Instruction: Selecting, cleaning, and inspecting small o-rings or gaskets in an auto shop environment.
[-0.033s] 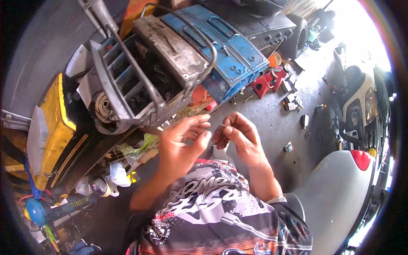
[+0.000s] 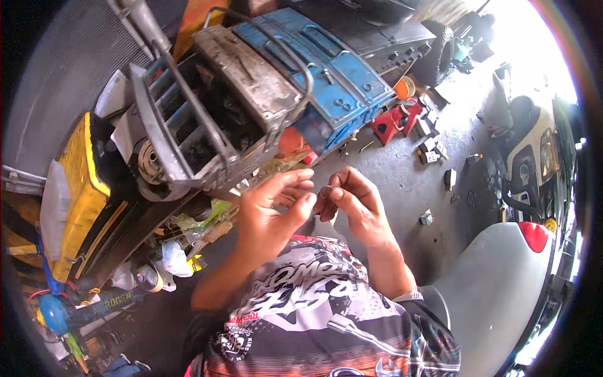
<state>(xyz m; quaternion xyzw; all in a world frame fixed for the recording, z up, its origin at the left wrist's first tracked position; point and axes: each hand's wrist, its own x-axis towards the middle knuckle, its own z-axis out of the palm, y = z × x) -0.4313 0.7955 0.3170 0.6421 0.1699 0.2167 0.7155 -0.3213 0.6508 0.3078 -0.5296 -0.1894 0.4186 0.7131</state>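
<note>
At centre, before the wearer's chest: 2 bare hands, raised, near each other.

Item, right hand (image 2: 358,204): thumb and forefinger pinching 1 small ring-like part (image 2: 325,190), dark, its exact kind too small to tell; pale band (image 2: 409,296) at the wrist.

Item, left hand (image 2: 270,204): just left of the ring-like part; fingers half curled, thumb standing apart from them, grip slack; whether anything lies inside the palm, cannot tell.

Item, printed shirt (image 2: 314,308): worn, multicoloured, below both hands.

Item, metal toolbox (image 2: 339,78): beyond the hands, blue and worn grey, tubular handles, open compartments at its left end.

Item, yellow bin (image 2: 78,201): far left, black inside.

Item, cylinder (image 2: 56,314): blue, lower left.

Item, jack stand (image 2: 389,125): red, on the grey floor (image 2: 396,169), right of the toolbox; small cartons (image 2: 427,217) scattered nearby.

Item, body panel (image 2: 496,295): grey, lower right, 1 red lamp (image 2: 532,236) at its corner.
</note>
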